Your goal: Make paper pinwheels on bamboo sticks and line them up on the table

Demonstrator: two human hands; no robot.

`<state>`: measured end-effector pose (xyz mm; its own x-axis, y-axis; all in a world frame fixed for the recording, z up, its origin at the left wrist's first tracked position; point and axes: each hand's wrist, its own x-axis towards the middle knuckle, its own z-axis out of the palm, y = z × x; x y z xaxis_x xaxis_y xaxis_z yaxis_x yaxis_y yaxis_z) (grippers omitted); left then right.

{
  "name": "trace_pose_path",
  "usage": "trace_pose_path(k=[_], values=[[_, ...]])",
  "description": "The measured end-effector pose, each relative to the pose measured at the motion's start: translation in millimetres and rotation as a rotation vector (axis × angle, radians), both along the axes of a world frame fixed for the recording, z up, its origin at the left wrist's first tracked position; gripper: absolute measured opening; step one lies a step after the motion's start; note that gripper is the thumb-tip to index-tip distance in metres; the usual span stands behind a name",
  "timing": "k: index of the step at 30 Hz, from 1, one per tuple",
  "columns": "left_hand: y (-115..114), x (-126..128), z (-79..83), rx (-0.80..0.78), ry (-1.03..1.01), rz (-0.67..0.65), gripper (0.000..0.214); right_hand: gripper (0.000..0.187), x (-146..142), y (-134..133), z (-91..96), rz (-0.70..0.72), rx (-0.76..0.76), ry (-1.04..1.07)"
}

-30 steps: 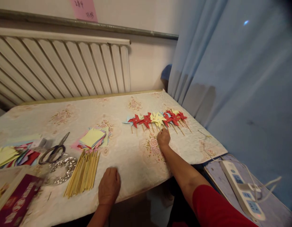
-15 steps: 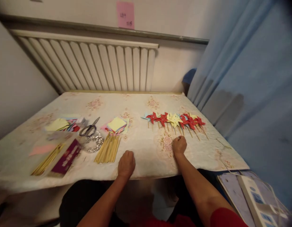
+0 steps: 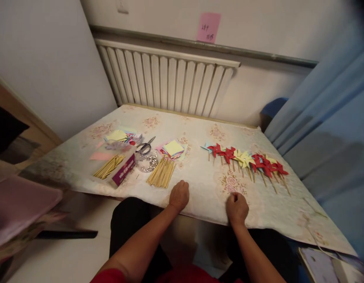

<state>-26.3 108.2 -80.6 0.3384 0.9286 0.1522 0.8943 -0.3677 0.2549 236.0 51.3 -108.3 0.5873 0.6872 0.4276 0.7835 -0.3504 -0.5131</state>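
Observation:
My left hand (image 3: pixel 179 195) rests as a closed fist near the table's front edge, with nothing showing in it. Just left of it lies a bundle of thin wooden sticks (image 3: pixel 161 173), below a stack of coloured paper squares (image 3: pixel 173 149) with yellow on top. My right hand (image 3: pixel 238 209), also curled into a fist with nothing visible in it, lies on the cloth. Beyond it, a row of paper pinwheels on sticks (image 3: pixel 244 158) in red, yellow and light blue lies across the right side.
Scissors (image 3: pixel 145 147) lie behind a round clear case of small shiny pieces (image 3: pixel 147 161). Further left are a box with a purple label (image 3: pixel 123 170), loose sticks (image 3: pixel 110 166) and more paper (image 3: pixel 117 136). A radiator (image 3: pixel 172 80) stands behind the table; a blue curtain (image 3: pixel 323 118) hangs right.
The view has swung left, so everything appears shifted rightward, and a pink-covered seat shows at lower left. Both fists stay on the table, with the right one a little closer to its front edge.

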Motion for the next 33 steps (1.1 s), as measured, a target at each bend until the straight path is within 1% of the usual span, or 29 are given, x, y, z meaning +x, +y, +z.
trace_pose_path(k=[3, 5, 10, 15, 18, 21, 24, 26, 30, 31, 33], values=[[1, -2, 1.8, -0.033, -0.019, -0.021, 0.021, 0.032, -11, -5, 1.1, 0.018, -0.007, -0.062], [3, -5, 3.0, -0.064, -0.019, -0.048, 0.020, 0.033, -16, -6, 2.7, 0.020, -0.039, -0.088], [14, -15, 3.6, -0.117, -0.026, -0.181, 0.021, 0.035, -20, -6, 5.1, -0.018, -0.139, -0.118], [25, -23, 4.1, -0.148, -0.086, -0.241, 0.021, 0.034, -17, -3, 3.5, -0.033, -0.203, -0.069], [29, -25, 6.1, -0.172, -0.135, -0.251, 0.022, 0.033, -19, 6, 3.4, -0.008, -0.177, -0.010], [34, -24, 8.4, -0.198, -0.192, -0.265, 0.022, 0.032, -33, 26, 7.6, 0.048, -0.095, 0.102], [38, -21, 10.1, -0.244, -0.262, -0.288, 0.021, 0.029, -60, 54, 19.1, 0.131, -0.037, 0.222], [42, -20, 10.4, -0.267, -0.327, -0.283, 0.020, 0.027, -81, 77, 30.8, 0.217, -0.002, 0.268], [51, -20, 9.2, -0.275, -0.513, -0.226, 0.018, 0.026, -119, 130, 58.5, 0.390, 0.065, 0.294], [54, -21, 8.9, -0.283, -0.559, -0.211, 0.018, 0.025, -127, 144, 65.3, 0.439, 0.068, 0.302], [59, -22, 8.6, -0.316, -0.632, -0.176, 0.019, 0.024, -144, 172, 77.6, 0.561, 0.023, 0.269]])
